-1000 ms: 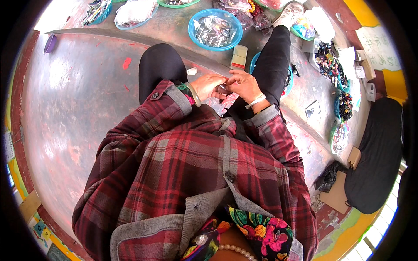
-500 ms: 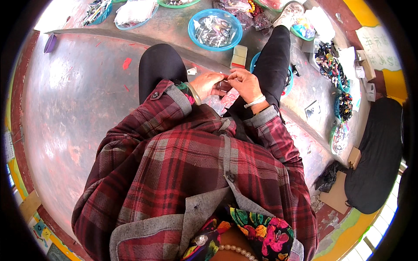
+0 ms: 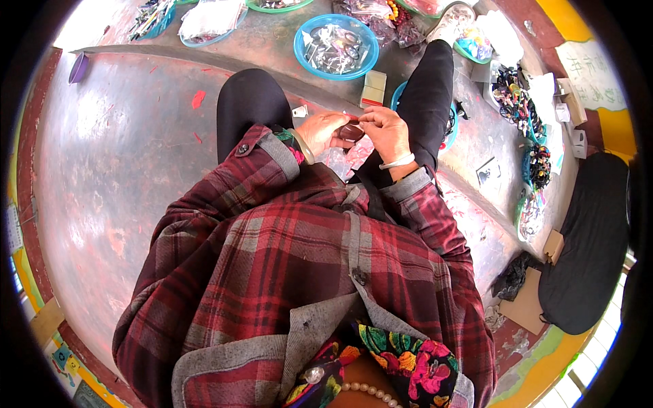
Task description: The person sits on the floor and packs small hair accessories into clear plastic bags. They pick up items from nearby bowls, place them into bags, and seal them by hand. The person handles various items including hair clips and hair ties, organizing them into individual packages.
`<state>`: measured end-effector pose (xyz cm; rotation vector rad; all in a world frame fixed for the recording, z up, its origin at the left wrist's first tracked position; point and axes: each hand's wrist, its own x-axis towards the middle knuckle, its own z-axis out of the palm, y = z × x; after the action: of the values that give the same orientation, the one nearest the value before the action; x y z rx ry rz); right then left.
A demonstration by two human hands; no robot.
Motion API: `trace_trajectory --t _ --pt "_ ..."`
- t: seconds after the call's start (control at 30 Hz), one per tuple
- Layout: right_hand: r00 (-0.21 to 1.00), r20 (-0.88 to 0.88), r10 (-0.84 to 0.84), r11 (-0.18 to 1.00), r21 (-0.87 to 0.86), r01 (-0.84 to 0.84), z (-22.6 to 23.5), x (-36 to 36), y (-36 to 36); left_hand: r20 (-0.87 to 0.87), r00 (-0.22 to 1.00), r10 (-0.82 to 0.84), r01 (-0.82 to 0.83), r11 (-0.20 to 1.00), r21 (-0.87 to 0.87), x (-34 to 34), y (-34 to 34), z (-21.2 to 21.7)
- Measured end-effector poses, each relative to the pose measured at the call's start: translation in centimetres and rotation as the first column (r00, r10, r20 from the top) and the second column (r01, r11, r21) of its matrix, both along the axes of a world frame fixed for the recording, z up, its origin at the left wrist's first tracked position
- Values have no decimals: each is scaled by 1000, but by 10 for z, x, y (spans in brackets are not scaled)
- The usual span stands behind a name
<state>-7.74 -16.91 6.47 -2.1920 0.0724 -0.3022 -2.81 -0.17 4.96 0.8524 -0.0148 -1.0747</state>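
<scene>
Both hands met over the lap just below the blue bowl [image 3: 337, 47], left hand [image 3: 323, 132] and right hand [image 3: 384, 129] pinching a dark bead [image 3: 352, 131] between them, apparently to steady it close for fine work.

Worn grey-red floor [image 3: 122, 170], daylight, yellow wall [image 3: 615, 129] at rt.

A: How are the hands posed?
B: Left hand [image 3: 325, 132] and right hand [image 3: 385, 130] meet above the lap, fingers curled inward, fingertips pinched together; both forearms bent, sleeved.
</scene>
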Motion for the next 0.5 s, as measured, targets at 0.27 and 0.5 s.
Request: trace_trajectory --t 0.27,0.5 --pt "999 -24 -31 999 -14 31 0 -2 3 -11 1000 26 -27 998 -49 1 1 -5" --pt "989 5 145 976 -167 -142 5 -4 5 -6 998 58 -58 996 -73 1 1 -6"
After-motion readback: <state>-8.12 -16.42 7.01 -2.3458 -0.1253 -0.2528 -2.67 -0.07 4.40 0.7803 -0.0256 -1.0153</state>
